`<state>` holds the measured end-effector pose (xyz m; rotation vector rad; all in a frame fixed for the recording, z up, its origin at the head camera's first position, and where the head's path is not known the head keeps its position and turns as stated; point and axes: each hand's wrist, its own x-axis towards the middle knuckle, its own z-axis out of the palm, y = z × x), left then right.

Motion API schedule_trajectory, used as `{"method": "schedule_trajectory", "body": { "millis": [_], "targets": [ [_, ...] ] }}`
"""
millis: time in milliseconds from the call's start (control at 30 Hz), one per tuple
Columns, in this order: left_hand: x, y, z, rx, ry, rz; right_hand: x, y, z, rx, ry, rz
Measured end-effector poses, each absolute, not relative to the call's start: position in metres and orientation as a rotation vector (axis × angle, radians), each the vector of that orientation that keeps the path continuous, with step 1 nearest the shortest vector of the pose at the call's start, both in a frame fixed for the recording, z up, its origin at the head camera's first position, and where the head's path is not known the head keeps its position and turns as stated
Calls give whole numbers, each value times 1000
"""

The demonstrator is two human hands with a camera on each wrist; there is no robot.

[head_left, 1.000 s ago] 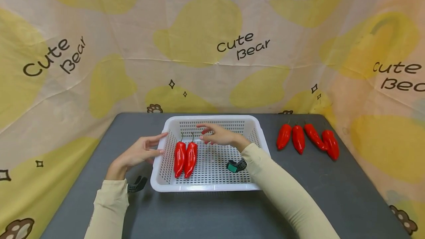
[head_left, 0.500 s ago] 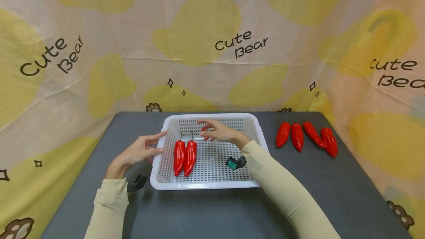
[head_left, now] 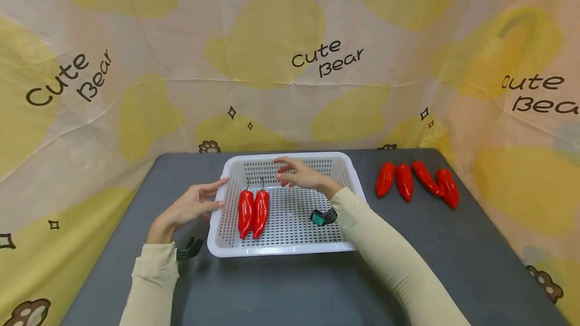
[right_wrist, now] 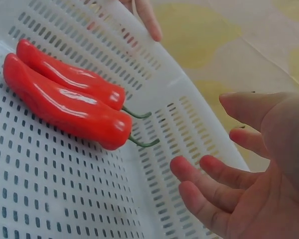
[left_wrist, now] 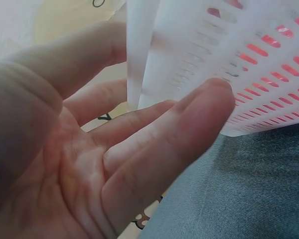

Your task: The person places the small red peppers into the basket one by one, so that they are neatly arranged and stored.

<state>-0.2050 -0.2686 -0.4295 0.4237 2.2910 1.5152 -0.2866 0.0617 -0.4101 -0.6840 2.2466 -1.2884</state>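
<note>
Two peppers (head_left: 246,213) inside the basket (head_left: 281,251), four loose peppers (head_left: 405,182) outside

The left hand (head_left: 188,208) touched the basket's left rim, fingers extended and parted rather than clenched; too hard a push could have slid the basket across the table (head_left: 290,291). Beside that rim, the two peppers lay side by side, where a jolt might have rolled them. The right hand (head_left: 305,175) hung over the basket, fingers loosely bent, gripping nothing; its sleeve (head_left: 380,245) risked snagging the rim. Farther right, the last two loose peppers appeared to touch, so bumping one might have shifted both.

In white basket (head_left: 281,251) full of small holes: two shiny red peppers (head_left: 260,214), lying side by side at left, with green stems (right_wrist: 144,145) to far side.
</note>
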Motion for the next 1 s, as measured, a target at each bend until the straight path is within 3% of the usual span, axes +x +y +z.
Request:
{"method": "schedule_trajectory", "body": {
  "millis": [567, 1000],
  "targets": [
    [-204, -268, -424, 453, 2295, 1515, -293, 76, -383, -680, 2279, -1542],
    [-204, -268, -423, 459, 2315, 1500, -305, 165, -350, -669, 2483, -1445]
  ]
}}
